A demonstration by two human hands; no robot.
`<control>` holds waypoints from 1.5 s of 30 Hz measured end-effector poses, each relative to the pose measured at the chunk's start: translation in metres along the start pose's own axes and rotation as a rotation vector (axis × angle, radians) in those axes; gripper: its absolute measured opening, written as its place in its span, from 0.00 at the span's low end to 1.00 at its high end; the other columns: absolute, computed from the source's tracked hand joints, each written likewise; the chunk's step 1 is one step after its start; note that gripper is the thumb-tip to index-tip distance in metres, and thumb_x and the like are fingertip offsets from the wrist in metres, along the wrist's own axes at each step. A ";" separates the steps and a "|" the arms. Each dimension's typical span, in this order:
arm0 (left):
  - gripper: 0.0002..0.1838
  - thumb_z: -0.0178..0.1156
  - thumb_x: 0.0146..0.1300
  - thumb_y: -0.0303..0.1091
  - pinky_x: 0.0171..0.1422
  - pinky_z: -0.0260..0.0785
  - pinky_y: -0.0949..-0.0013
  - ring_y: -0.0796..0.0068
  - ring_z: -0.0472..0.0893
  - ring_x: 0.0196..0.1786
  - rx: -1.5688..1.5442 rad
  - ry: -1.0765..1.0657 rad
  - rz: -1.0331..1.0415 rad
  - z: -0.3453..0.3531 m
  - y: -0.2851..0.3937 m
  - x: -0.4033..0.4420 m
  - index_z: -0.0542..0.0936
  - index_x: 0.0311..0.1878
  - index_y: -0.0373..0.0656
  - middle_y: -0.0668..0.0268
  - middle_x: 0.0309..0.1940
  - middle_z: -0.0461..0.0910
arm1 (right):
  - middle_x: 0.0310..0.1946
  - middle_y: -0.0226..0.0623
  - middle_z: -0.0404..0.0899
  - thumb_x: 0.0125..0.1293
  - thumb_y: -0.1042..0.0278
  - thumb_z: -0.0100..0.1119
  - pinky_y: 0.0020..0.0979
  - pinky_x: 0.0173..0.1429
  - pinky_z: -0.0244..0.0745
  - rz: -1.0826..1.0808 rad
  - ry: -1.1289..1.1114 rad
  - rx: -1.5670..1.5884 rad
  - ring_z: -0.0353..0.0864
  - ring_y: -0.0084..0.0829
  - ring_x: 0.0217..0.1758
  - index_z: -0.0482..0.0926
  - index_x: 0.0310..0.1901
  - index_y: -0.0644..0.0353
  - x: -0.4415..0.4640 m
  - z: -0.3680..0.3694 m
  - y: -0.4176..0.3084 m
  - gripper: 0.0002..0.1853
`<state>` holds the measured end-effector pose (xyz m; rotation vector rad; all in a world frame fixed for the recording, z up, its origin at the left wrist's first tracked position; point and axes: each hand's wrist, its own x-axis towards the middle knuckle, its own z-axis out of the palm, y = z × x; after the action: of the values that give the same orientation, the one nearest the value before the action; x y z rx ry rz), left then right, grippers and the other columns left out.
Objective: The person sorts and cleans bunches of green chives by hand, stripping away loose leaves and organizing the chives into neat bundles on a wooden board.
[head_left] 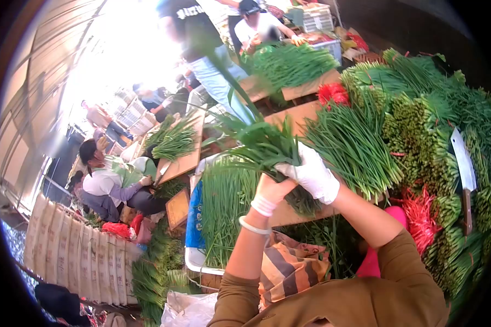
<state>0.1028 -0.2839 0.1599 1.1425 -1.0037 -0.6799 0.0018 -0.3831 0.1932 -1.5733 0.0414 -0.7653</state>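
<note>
In front of me I hold a bunch of long green leaves that look like garlic chives (262,141), raised above the board. My right hand (313,177), in a white glove, is wrapped round the bunch from the right. My left hand (275,188) grips it lower from the left, its fingers partly hidden by the leaves; white bands circle that wrist. Just right of my gloved hand, a heap of loose green stalks (354,144) lies on the wooden board (297,117). On the left, a white-rimmed tub (207,268) holds more long green stalks.
A cleaver (465,166) lies on stacked bundles of stalks (420,128) at the right. Red ties (420,223) sit near my right elbow, with more red ties (333,94) behind the board. People work at the back and left. A striped cloth (292,264) covers my lap.
</note>
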 end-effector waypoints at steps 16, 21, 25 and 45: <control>0.28 0.66 0.52 0.24 0.60 0.68 0.66 0.73 0.74 0.55 0.056 -0.015 -0.027 0.068 0.045 -0.107 0.70 0.59 0.38 0.65 0.52 0.75 | 0.48 0.35 0.78 0.57 0.73 0.63 0.29 0.57 0.70 0.053 -0.130 0.384 0.74 0.23 0.49 0.69 0.57 0.67 -0.082 0.015 -0.081 0.26; 0.27 0.66 0.54 0.24 0.60 0.67 0.65 0.73 0.74 0.54 -0.369 0.078 -0.039 0.083 0.032 -0.157 0.70 0.58 0.40 0.67 0.51 0.75 | 0.55 0.36 0.74 0.57 0.77 0.63 0.27 0.61 0.68 0.085 -0.319 0.423 0.71 0.22 0.55 0.64 0.63 0.66 -0.103 0.033 -0.096 0.32; 0.31 0.66 0.56 0.25 0.66 0.64 0.62 0.70 0.70 0.62 -0.241 -0.015 0.118 0.064 0.004 -0.171 0.68 0.63 0.43 0.65 0.59 0.70 | 0.58 0.36 0.71 0.56 0.77 0.65 0.26 0.62 0.67 0.170 -0.508 0.363 0.70 0.22 0.58 0.61 0.66 0.65 -0.100 0.045 -0.096 0.36; 0.19 0.56 0.55 0.17 0.54 0.71 0.65 0.69 0.79 0.43 0.028 0.426 0.085 0.063 -0.010 -0.219 0.71 0.52 0.30 0.60 0.38 0.79 | 0.46 0.29 0.78 0.68 0.65 0.54 0.23 0.56 0.70 0.393 -0.497 0.808 0.75 0.19 0.48 0.72 0.58 0.66 -0.076 0.100 -0.120 0.20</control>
<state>-0.0462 -0.1249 0.0915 1.1988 -0.6948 -0.3331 -0.0572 -0.2400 0.2721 -0.8922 -0.2836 -0.0308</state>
